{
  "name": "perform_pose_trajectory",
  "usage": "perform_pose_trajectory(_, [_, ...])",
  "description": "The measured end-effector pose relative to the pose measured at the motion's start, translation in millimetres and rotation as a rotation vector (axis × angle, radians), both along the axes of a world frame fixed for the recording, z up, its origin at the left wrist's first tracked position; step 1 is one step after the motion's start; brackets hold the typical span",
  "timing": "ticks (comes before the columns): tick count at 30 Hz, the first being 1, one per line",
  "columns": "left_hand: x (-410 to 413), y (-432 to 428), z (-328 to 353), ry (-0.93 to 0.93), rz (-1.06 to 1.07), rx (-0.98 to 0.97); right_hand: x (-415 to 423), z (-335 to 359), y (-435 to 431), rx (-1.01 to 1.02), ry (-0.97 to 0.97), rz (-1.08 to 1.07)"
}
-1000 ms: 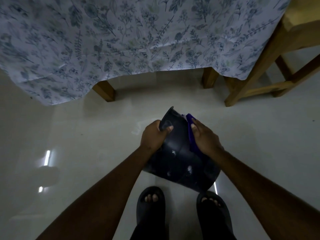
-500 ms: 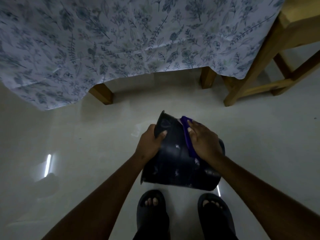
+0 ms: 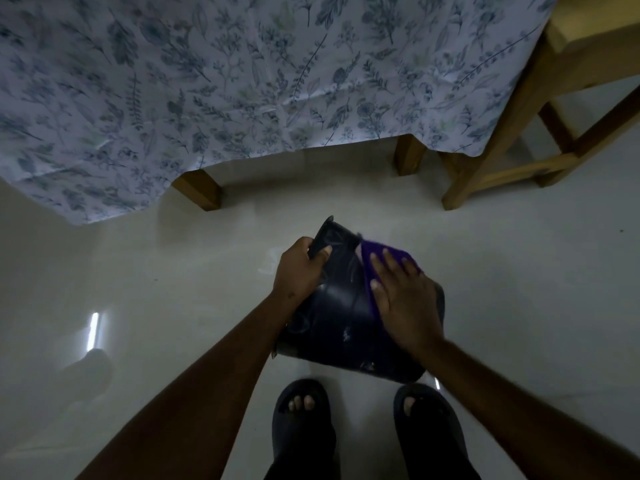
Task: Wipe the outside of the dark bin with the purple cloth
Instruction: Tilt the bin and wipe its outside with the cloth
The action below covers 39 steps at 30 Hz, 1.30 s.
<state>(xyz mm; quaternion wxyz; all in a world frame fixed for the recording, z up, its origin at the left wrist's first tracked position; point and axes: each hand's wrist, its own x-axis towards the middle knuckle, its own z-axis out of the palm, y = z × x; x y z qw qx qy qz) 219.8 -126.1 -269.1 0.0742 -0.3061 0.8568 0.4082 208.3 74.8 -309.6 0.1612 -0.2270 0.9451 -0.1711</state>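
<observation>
Two hands on the dark bin (image 3: 332,317), tipped on its side above the floor: left hand (image 3: 299,268) fingers clamped on its far rim, right hand (image 3: 403,299) fingers spread flat, pressing the purple cloth (image 3: 372,258) onto its upper-right wall, unwiped surface lying leftward.

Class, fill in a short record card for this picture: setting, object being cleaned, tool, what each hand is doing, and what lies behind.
Setting: pale glossy floor
Object: dark bin, tilted, held above the feet
Tool: purple cloth
Left hand: grips the bin's rim
Right hand: flat, presses cloth on the bin's outside
Behind: floral tablecloth, wooden chair
</observation>
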Motion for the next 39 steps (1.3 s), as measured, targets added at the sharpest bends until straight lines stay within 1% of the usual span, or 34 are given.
perform_pose_trajectory(2, [-1, -1, -1, -0.001, -0.002, 0.003, 39, 8, 4, 0.031, 0.071, 0.121])
perform_pose_trajectory(4, [-6, -1, -1, 0.018, -0.02, -0.007, 37, 5, -5, 0.009, 0.081, 0.146])
perform_pose_trajectory(6, [-7, 0, 0, 0.034, -0.031, -0.023, 3, 3, -21, -0.033, 0.054, 0.089])
perform_pose_trajectory(8, [-5, 1, 1, 0.034, -0.03, -0.041, -38, 0, -27, -0.068, -0.077, -0.02])
perform_pose_trajectory(9, [-1, 2, 1, 0.031, -0.022, -0.042, -45, -1, -24, -0.079, -0.135, -0.095])
perform_pose_trajectory(10, [2, 1, 1, 0.03, -0.015, -0.038, -43, -2, -18, -0.067, -0.154, -0.137])
perform_pose_trajectory(11, [4, 1, 0, 0.027, -0.014, -0.034, -31, -2, -11, -0.039, -0.125, -0.131])
perform_pose_trajectory(13, [3, -1, -1, 0.016, -0.02, -0.036, 13, 5, -5, 0.006, -0.016, -0.016])
perform_pose_trajectory(14, [2, -2, -3, 0.018, -0.026, -0.041, 31, 12, -6, 0.008, 0.009, 0.034])
perform_pose_trajectory(15, [1, -2, -4, 0.029, -0.034, -0.044, 38, 11, -9, -0.006, 0.017, 0.069])
perform_pose_trajectory(17, [3, -1, -5, 0.063, -0.038, -0.048, 17, 9, -23, -0.056, 0.041, 0.095])
perform_pose_trajectory(18, [4, -1, -5, 0.069, -0.034, -0.059, -3, 5, -30, -0.068, 0.019, 0.072])
perform_pose_trajectory(20, [4, 0, -5, 0.064, -0.032, -0.093, -42, -3, -35, -0.083, -0.119, -0.016])
perform_pose_trajectory(22, [3, 1, -4, 0.048, -0.028, -0.104, -50, -8, -24, -0.091, -0.202, -0.104])
perform_pose_trajectory(23, [1, 1, -3, 0.036, -0.027, -0.101, -39, -8, -18, -0.068, -0.17, -0.103])
perform_pose_trajectory(25, [-8, 1, -3, 0.011, -0.012, -0.092, 2, 0, -8, -0.004, -0.016, -0.011])
perform_pose_trajectory(27, [-20, 1, 2, 0.018, 0.033, -0.075, 26, 7, -5, 0.01, 0.063, 0.046])
perform_pose_trajectory(29, [-22, -2, 9, 0.061, 0.038, -0.009, 6, 2, -7, 0.0, 0.085, 0.067])
perform_pose_trajectory(30, [-15, -2, 13, 0.071, 0.001, 0.051, -12, -1, -8, -0.008, 0.084, 0.05])
perform_pose_trajectory(32, [7, 0, 14, 0.064, -0.085, 0.139, -51, -6, -9, -0.05, 0.01, -0.016])
perform_pose_trajectory(34, [26, 0, 12, 0.062, -0.086, 0.121, -66, -6, -12, -0.094, -0.079, -0.096])
perform_pose_trajectory(35, [28, -1, 9, 0.069, -0.06, 0.096, -59, -5, -13, -0.077, -0.075, -0.128])
perform_pose_trajectory(37, [17, -4, 6, 0.085, -0.032, 0.054, -22, -3, -14, 0.028, 0.038, -0.121])
perform_pose_trajectory(39, [3, -7, 5, 0.09, -0.058, 0.007, 25, -1, -14, 0.099, 0.138, -0.01])
